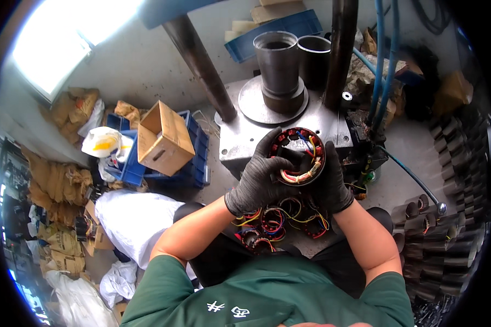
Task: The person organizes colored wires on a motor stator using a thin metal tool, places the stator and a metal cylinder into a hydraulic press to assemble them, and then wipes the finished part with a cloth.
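Between my gloved hands is a motor stator (320,158), a dark ring with red windings inside and yellow, blue, red and white wires bundled along its near rim. My left hand (262,180) wraps its left side, thumb across the near part. My right hand (335,182) presses on its right side; some of its fingers are hidden. Just beyond, a steel press table (237,139) carries a round plate (251,103) with a metal cylinder (276,60) upright on it. Below my hands lie several more wired stators (273,220), partly covered by my arms.
Two dark press columns (199,68) flank the cylinder. A second cylinder (314,54) stands behind. On the left, a cardboard box (166,141) sits on blue crates (199,155). Blue hoses (384,71) and a ball-ended lever (441,207) are on the right, near stacked dark metal tubes (447,240).
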### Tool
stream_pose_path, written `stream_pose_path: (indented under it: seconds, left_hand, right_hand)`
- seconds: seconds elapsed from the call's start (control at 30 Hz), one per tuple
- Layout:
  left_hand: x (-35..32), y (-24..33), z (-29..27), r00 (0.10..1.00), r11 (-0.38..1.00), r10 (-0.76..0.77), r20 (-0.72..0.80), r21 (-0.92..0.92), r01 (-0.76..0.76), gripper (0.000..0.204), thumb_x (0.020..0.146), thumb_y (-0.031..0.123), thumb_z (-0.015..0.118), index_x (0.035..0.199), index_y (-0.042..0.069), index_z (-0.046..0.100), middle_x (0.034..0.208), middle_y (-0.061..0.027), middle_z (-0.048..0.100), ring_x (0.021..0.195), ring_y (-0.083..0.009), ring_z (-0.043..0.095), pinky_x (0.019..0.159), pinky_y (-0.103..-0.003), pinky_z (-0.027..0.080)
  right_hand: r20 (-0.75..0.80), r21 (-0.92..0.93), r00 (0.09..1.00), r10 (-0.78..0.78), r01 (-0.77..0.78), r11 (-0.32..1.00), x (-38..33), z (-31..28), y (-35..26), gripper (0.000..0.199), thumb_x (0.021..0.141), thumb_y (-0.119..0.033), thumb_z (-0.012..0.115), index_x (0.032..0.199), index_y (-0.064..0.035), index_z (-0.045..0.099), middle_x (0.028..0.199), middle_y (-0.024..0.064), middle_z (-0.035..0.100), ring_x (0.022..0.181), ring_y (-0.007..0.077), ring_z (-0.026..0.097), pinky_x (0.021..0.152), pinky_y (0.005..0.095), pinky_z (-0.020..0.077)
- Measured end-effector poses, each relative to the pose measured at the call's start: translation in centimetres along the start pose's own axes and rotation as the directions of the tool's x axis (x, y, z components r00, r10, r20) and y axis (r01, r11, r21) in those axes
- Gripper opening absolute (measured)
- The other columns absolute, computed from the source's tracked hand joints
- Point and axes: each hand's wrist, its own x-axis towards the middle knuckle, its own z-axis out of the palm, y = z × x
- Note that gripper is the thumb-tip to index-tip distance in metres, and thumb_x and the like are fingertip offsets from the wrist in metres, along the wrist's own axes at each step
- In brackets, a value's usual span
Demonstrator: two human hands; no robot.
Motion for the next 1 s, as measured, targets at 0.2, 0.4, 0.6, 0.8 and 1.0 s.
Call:
stream_pose_path:
  seconds: [0.2,0.4,0.6,0.8,1.0]
  left_hand:
    - [4.6,2.1,-1.9,0.996,0.998,0.055,-0.066,-0.029,-0.057,0.062,0.067,0.0,0.09,0.123,0.008,0.065,0.158,-0.0178,0.032,0.143,-0.034,0.043,0.111,-0.041,0.048]
    - [15.5,-0.8,-5.7,0.941,0.896,0.303,-0.151,0.381,-0.227,0.05,0.063,0.006,0.095,0.108,0.005,0.073,0.152,-0.0211,0.041,0.138,-0.0361,0.049,0.108,-0.041,0.05]
    - [26.1,-5.2,-8.1,0.991,0.76,-0.093,-0.101,-0.65,0.005,0.063,0.079,0.003,0.083,0.134,-0.004,0.051,0.135,-0.0235,0.057,0.122,-0.0316,0.062,0.11,-0.038,0.054]
    - [27.1,-8.4,-7.8,0.989,0.996,-0.022,-0.143,0.078,0.033,0.035,0.08,0.01,0.085,0.112,0.001,0.075,0.118,-0.0116,0.073,0.113,-0.0192,0.066,0.099,-0.033,0.054]
    - [26.4,-7.6,-7.7,0.979,0.982,-0.186,-0.087,0.028,0.189,0.037,0.079,0.01,0.086,0.113,0.0,0.074,0.108,-0.006,0.075,0.098,-0.015,0.068,0.091,-0.031,0.055]
  right_hand:
    - [-0.017,-0.199,0.997,-0.074,0.07,0.978,0.9,-1.8,0.8,0.078,0.1,-0.072,0.039,0.148,-0.0108,0.047,0.142,0.0174,0.057,0.129,0.0324,0.056,0.111,0.0509,0.0427]
    - [-0.137,0.014,0.984,-0.113,0.116,0.993,0.8,-3.2,0.3,0.07,0.098,-0.063,0.058,0.135,-0.0039,0.053,0.118,0.0197,0.069,0.099,0.033,0.071,0.091,0.0486,0.0563]
    - [-0.228,0.006,0.969,-0.091,0.095,0.995,1.0,-1.6,0.1,0.062,0.098,-0.058,0.06,0.127,-0.0033,0.056,0.104,0.0185,0.072,0.085,0.0307,0.072,0.082,0.048,0.0597]
    - [-0.195,-0.005,0.977,-0.086,0.087,0.996,0.7,-1.5,-0.2,0.055,0.096,-0.054,0.066,0.12,-0.0042,0.06,0.098,0.0177,0.072,0.081,0.0294,0.071,0.08,0.0466,0.06]
    - [-0.195,-0.005,0.976,-0.1,0.101,0.995,0.8,-1.7,0.1,0.058,0.095,-0.056,0.067,0.119,-0.003,0.061,0.098,0.0167,0.073,0.083,0.0282,0.072,0.08,0.0427,0.0597]
